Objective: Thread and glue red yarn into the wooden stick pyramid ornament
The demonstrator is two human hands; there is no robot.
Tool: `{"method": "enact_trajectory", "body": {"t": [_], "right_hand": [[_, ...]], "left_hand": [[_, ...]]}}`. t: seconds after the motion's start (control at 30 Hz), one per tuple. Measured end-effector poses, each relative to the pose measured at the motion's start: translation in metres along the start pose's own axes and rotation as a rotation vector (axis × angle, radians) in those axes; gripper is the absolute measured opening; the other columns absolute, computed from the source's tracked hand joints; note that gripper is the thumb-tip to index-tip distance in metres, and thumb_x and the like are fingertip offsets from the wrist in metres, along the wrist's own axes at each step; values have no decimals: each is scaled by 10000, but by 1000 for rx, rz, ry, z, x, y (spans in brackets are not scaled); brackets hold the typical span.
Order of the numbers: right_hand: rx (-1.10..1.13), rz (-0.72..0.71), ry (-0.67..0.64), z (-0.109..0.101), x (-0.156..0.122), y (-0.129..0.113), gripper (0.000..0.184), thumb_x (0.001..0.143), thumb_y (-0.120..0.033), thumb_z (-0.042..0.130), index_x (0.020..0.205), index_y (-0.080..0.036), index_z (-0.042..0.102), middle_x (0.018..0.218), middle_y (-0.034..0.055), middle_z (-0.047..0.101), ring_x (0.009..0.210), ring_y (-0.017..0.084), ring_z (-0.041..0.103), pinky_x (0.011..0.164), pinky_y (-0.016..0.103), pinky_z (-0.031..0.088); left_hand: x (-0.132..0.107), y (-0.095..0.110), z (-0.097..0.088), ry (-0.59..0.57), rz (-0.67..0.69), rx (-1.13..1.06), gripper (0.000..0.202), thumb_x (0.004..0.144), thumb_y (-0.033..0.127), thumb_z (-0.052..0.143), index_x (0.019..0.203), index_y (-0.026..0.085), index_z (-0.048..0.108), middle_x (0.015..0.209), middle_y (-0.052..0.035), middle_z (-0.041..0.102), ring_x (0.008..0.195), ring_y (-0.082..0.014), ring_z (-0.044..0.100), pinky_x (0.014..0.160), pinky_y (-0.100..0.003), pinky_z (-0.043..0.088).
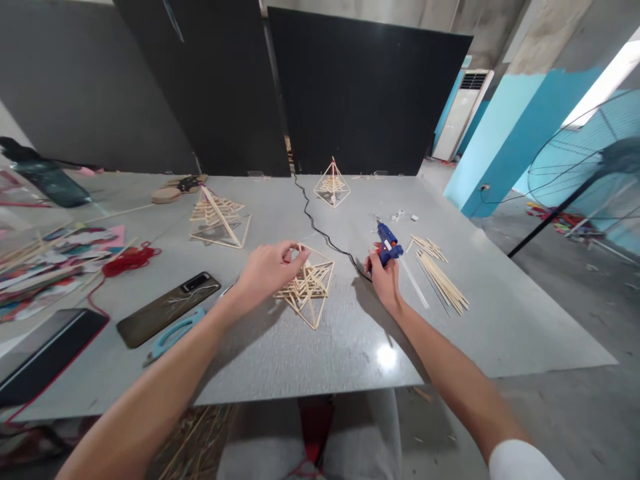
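Note:
My left hand (267, 269) pinches the top corner of a pyramid-shaped frame of thin wooden sticks (307, 285) that rests on the grey table (350, 333). My right hand (383, 273) is closed round the handle of a blue hot-glue gun (387, 243), held just above the table to the right of the frame. The gun's black cord (320, 230) runs away toward the back of the table. A pile of loose wooden sticks (440, 273) lies to the right of the gun.
Two more stick pyramids stand further back, one at left (219, 217), one at centre back (333, 185). A phone (169, 308), blue-handled scissors (175, 331), red yarn (127, 260) and a dark tablet (45, 353) lie left. Black panels stand behind; a fan (595, 167) is at right.

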State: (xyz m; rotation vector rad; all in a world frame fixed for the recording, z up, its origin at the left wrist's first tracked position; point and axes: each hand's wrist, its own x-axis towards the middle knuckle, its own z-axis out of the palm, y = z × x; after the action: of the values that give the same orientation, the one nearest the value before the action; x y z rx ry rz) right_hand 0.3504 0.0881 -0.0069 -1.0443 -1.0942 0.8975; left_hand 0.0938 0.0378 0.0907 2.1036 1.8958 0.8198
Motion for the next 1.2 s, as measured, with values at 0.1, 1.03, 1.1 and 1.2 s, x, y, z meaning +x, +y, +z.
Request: {"method": "enact_trajectory", "body": {"t": [0.1, 1.03, 1.1, 1.2], "right_hand": [[-22, 11, 2, -2, 4, 4, 404, 883, -514, 635, 1151, -213, 592, 614, -79, 604, 537, 140, 538, 573, 297, 443], [-8, 75, -84, 6, -8, 2, 446, 834, -533, 662, 1121, -197, 596, 595, -67, 622, 508, 127, 537, 526, 275, 407], [-13, 72, -95, 6, -9, 3, 444, 839, -527, 669, 1120, -192, 594, 591, -65, 623, 505, 127, 531, 525, 277, 400], [-17, 73, -110, 5, -9, 4, 433, 854, -523, 675, 1123, -193, 592, 597, -61, 626, 505, 128, 531, 526, 276, 407]], "left_hand": [[-1, -1, -9, -15, 47, -25, 456, 987, 533, 455, 902, 180, 732, 562, 24, 540, 539, -151, 450, 580, -295, 289], [-50, -77, -7, -447, -94, 138, 716, 784, 710, 699, 1256, 173, 748, 630, 34, 566, 624, -223, 588, 599, -304, 340], [-48, -77, 0, -449, -82, 157, 664, 778, 674, 722, 1226, 184, 751, 692, 8, 638, 674, -241, 635, 624, -309, 365], [-49, -79, 6, -470, -88, 128, 638, 755, 653, 749, 1214, 211, 715, 761, -4, 691, 729, -258, 685, 649, -309, 396]]}}
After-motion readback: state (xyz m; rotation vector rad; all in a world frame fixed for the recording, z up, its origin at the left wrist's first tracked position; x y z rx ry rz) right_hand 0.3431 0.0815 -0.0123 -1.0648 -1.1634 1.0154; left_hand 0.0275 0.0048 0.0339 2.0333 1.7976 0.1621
